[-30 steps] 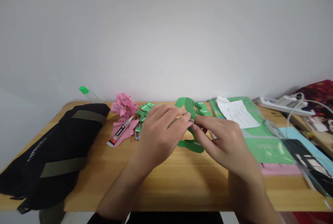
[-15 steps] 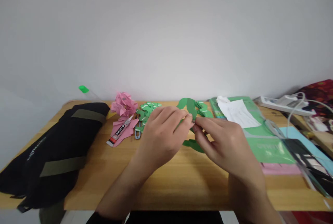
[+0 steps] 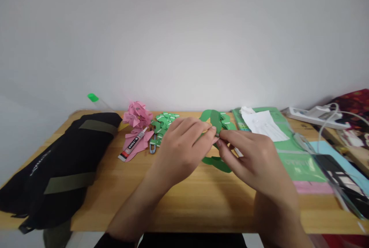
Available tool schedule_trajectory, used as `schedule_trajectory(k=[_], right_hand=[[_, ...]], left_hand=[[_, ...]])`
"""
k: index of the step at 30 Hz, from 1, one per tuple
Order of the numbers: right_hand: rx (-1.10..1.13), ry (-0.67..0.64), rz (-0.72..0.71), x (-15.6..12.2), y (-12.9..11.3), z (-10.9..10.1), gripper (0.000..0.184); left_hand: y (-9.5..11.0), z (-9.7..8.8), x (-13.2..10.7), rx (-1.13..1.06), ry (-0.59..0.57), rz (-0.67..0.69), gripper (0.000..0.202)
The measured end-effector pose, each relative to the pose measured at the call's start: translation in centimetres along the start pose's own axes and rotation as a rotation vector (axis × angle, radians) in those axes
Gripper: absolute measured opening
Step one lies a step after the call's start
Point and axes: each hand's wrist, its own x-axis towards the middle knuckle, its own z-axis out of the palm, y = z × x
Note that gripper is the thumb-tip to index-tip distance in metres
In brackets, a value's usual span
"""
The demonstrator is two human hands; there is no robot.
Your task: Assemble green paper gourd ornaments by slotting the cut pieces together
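Both hands meet over the middle of the wooden table (image 3: 184, 202). My left hand (image 3: 184, 148) is closed, its fingertips pinching a curled green paper strip (image 3: 215, 119). Just right of it, my right hand (image 3: 248, 155) pinches the same strip with thumb and forefinger. The fingers hide the spot where they grip. A lower green piece (image 3: 217, 164) hangs below the fingertips; whether it joins the strip I cannot tell. Behind the left hand lies a pile of green paper cutouts with white marks (image 3: 164, 122). More green cutouts (image 3: 227, 121) lie behind the right hand.
To the left are a glue tube (image 3: 132, 146) on pink paper pieces (image 3: 144, 144), a pink paper flower (image 3: 137, 114) and a black bag (image 3: 66, 163). A green plastic packet (image 3: 300, 167), white paper (image 3: 268, 125), a phone (image 3: 343, 178) and a power strip (image 3: 314, 117) occupy the right side.
The fingertips and the green strip have shifted slightly right. The lower green piece shows a little more of its length. Both hands keep their pinch.
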Motion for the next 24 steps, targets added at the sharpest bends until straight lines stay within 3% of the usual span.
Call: schedule_trajectory(k=[17,24], right_hand=[[-0.075,-0.013,-0.037,-0.34,-0.09,-0.03,0.024],[-0.016,-0.022,-0.020,-0.28,-0.16,-0.14,0.023]], left_hand=[[0.30,0.13,0.04,0.032,0.006,0.022,0.008],[-0.11,0.06,-0.18,-0.062,-0.001,-0.002,0.010]])
